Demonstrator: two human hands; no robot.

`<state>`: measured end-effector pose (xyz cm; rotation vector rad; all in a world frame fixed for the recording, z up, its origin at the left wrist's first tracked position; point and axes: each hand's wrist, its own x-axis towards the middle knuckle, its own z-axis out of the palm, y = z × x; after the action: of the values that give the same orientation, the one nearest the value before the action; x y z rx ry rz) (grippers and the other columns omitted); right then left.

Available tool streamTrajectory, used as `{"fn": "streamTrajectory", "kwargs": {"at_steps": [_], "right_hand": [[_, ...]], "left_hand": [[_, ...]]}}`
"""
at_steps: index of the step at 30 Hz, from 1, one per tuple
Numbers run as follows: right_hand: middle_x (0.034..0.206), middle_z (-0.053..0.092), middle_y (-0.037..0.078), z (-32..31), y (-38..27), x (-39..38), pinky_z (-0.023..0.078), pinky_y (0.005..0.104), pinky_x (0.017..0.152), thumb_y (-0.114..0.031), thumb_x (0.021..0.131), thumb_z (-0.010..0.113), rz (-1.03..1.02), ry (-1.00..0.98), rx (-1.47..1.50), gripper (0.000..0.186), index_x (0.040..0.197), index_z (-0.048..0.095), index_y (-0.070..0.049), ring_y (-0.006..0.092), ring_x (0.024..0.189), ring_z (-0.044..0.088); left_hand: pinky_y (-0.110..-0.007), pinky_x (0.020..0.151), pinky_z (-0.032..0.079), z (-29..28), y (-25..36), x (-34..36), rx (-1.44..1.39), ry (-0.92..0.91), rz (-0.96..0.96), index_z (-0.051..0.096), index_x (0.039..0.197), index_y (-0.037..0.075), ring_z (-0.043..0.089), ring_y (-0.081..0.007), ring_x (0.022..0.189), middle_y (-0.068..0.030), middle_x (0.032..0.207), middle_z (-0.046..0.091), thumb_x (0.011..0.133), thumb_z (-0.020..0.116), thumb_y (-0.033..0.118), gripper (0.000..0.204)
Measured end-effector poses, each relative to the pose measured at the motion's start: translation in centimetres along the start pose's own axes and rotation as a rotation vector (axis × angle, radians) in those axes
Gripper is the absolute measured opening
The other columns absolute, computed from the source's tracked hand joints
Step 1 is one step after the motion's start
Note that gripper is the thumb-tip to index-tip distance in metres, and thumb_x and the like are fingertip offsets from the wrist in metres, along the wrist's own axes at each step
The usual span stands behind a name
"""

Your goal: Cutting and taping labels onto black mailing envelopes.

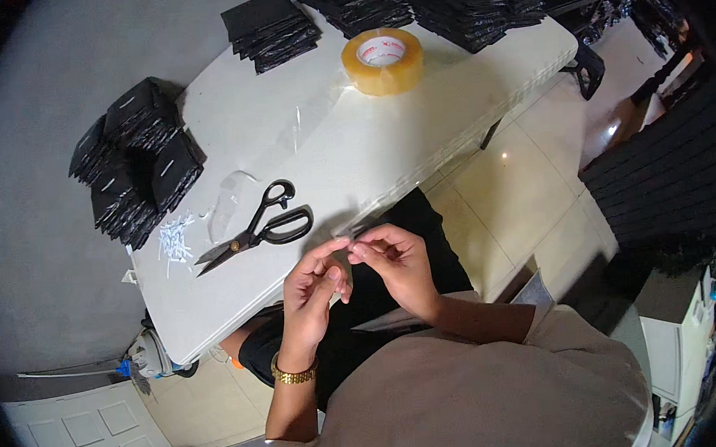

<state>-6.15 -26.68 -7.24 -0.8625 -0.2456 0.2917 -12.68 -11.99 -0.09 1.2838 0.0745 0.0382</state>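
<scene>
My left hand (310, 299) and my right hand (397, 272) meet near the table's front edge, fingertips pinched at a small clear strip (343, 235), perhaps tape; its full shape is hard to make out. Just left of them lie black-handled scissors (267, 227), blades pointing left. Farther back stands a roll of yellowish tape (401, 73). Faint clear film (230, 200) lies behind the scissors, beside a small pile of white slips (174, 238).
Stacks of flat black packets sit at the table's left (132, 182), back middle (271, 24) and back right (471, 9). The white table's (489, 66) front edge runs diagonally, with tiled floor (507, 195) beyond. A white cabinet (669, 325) is at lower right.
</scene>
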Motion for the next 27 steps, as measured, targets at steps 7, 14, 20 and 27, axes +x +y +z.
{"fn": "streamTrajectory", "kwargs": {"at_steps": [7,14,20,27], "right_hand": [[0.097,0.076,0.008,-1.6,0.7,-0.4,0.061,0.0284,0.084,-0.003,0.102,0.071,0.078,-0.013,-0.178,0.008,0.109,0.069,0.002,0.0144,0.09,0.075],[0.103,0.075,0.007,0.7,-0.9,-0.1,0.059,0.0271,0.086,-0.002,0.102,0.072,0.117,0.052,0.114,0.019,0.12,0.067,0.002,0.0102,0.097,0.072],[0.104,0.076,0.011,-1.3,1.0,-0.2,0.063,0.0316,0.086,-0.006,0.105,0.069,0.034,0.018,-0.07,0.014,0.115,0.069,0.004,0.0148,0.092,0.074],[0.096,0.078,0.009,-2.0,2.0,0.1,0.061,0.0265,0.081,-0.005,0.103,0.073,0.04,0.086,-0.167,0.011,0.106,0.072,0.005,0.0112,0.087,0.075]], "left_hand": [[-0.019,0.064,0.043,-1.2,0.8,0.2,0.383,0.123,0.056,0.063,0.143,0.003,0.05,-0.0034,0.073,0.0051,0.085,0.052,0.104,0.067,0.001,0.04],[-0.025,0.065,0.049,-0.7,0.5,0.6,0.37,0.038,0.057,0.062,0.143,-0.001,0.057,-0.0089,0.072,0.0013,0.086,0.058,0.105,0.063,0.005,0.039],[-0.021,0.064,0.045,0.0,-0.4,0.7,0.316,0.011,0.016,0.066,0.144,0.005,0.051,-0.004,0.072,0.0043,0.086,0.06,0.103,0.064,-0.001,0.041],[-0.026,0.058,0.041,-0.6,1.6,2.2,1.013,-0.02,0.276,0.074,0.134,0.005,0.049,-0.0109,0.062,-0.0031,0.078,0.056,0.096,0.072,0.002,0.038]]}}
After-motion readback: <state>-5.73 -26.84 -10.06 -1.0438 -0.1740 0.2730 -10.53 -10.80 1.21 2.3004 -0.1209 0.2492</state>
